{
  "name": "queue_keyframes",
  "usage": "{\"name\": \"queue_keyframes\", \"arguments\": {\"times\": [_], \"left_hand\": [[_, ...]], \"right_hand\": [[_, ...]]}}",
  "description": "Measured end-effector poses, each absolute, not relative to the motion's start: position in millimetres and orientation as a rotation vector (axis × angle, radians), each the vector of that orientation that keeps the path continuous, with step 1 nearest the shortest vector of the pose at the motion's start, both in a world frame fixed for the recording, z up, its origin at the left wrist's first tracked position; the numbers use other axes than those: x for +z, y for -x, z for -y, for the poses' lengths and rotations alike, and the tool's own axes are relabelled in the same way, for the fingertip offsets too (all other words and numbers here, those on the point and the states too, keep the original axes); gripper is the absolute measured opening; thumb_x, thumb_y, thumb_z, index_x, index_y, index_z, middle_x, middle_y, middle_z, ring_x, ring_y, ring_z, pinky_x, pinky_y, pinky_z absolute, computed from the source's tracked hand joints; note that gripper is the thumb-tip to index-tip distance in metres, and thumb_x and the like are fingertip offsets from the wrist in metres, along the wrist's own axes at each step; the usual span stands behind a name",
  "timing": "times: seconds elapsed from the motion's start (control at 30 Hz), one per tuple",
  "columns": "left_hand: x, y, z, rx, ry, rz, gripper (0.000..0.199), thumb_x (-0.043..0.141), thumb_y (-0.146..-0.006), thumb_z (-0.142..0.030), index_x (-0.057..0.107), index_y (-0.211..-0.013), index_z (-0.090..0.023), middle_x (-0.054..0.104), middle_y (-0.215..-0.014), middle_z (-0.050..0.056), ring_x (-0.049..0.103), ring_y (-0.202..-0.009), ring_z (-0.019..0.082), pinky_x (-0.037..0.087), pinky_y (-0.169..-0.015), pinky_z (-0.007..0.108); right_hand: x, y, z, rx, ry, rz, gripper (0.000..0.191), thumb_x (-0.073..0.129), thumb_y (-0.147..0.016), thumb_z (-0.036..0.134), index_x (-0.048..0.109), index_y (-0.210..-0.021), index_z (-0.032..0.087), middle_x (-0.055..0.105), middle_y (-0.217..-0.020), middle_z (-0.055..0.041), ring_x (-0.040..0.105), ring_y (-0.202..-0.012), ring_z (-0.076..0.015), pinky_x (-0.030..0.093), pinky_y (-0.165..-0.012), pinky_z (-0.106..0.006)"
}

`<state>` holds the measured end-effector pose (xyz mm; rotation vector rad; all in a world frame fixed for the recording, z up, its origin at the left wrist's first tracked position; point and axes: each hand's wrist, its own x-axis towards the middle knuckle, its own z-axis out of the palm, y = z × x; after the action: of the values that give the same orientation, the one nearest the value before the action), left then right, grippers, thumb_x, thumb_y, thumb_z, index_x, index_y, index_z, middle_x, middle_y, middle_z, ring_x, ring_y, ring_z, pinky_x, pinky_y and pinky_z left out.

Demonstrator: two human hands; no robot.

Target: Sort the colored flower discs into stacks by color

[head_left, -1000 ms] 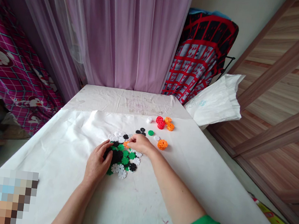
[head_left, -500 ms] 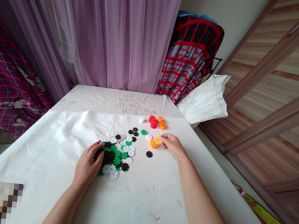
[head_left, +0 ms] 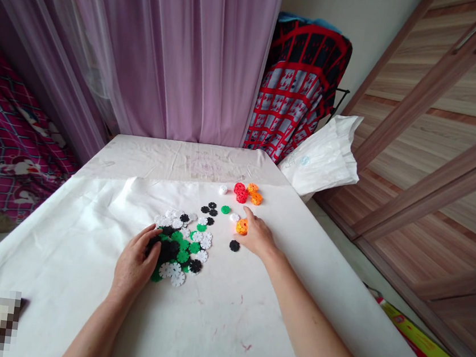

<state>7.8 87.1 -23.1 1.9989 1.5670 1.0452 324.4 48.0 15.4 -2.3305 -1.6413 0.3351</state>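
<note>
My left hand rests at the left edge of a spread pile of green, black and white notched discs, its fingers apart. My right hand is around an orange stack, thumb and fingers on either side of it. A black disc lies just nearer to me. Beyond the right hand are red discs and more orange discs. A green disc, a white stack and several small black discs lie between the pile and these groups.
A white cloth covers the table. Past its right back edge stands a white bag. Purple curtains hang behind, and a wooden wardrobe is on the right.
The loose orange disc pinched in my right hand is now with the orange stack, and that hand has moved left around it. My left hand stays by the pile.
</note>
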Motion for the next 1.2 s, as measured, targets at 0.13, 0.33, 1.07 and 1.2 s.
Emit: {"name": "queue_keyframes", "arguments": {"times": [0.13,0.33,1.07,1.2], "left_hand": [[-23,-8,-87,1.043,-1.998,-1.578,0.035,0.051,-0.083,-0.044,0.071,-0.107,-0.028,0.067,-0.131,0.003,0.068,-0.103,0.024,0.056,-0.091,0.038],[-26,-7,-87,1.038,-1.986,-1.581,0.038,0.050,-0.083,-0.047,0.071,-0.107,-0.027,0.066,-0.132,0.003,0.068,-0.104,0.024,0.057,-0.086,0.036],[-28,-5,-88,0.988,-2.062,-1.603,0.040,0.048,-0.086,-0.049,0.071,-0.110,-0.027,0.066,-0.133,0.004,0.066,-0.110,0.024,0.057,-0.088,0.036],[-30,-5,-88,0.958,-2.116,-1.584,0.046,0.046,-0.088,-0.053,0.068,-0.118,-0.026,0.064,-0.136,0.006,0.064,-0.116,0.025,0.056,-0.091,0.038]], "right_hand": [[10,-317,-53,0.229,2.431,1.624,0.078,0.062,-0.080,0.030,0.031,-0.151,0.019,0.067,-0.116,-0.0128,0.061,-0.106,-0.0269,0.042,-0.085,-0.032],[5,-344,-55,0.193,2.412,1.646,0.076,0.063,-0.079,0.029,0.035,-0.149,0.018,0.067,-0.112,-0.0122,0.063,-0.100,-0.0265,0.042,-0.082,-0.031],[-6,-422,-112,0.262,2.339,1.336,0.098,0.079,-0.062,0.033,0.036,-0.149,0.018,0.068,-0.117,-0.0133,0.066,-0.105,-0.0293,0.049,-0.085,-0.033],[-31,-420,-90,0.278,2.023,0.923,0.087,0.072,-0.065,0.042,0.042,-0.144,0.018,0.064,-0.125,-0.0137,0.066,-0.101,-0.0244,0.052,-0.087,-0.035]]}}
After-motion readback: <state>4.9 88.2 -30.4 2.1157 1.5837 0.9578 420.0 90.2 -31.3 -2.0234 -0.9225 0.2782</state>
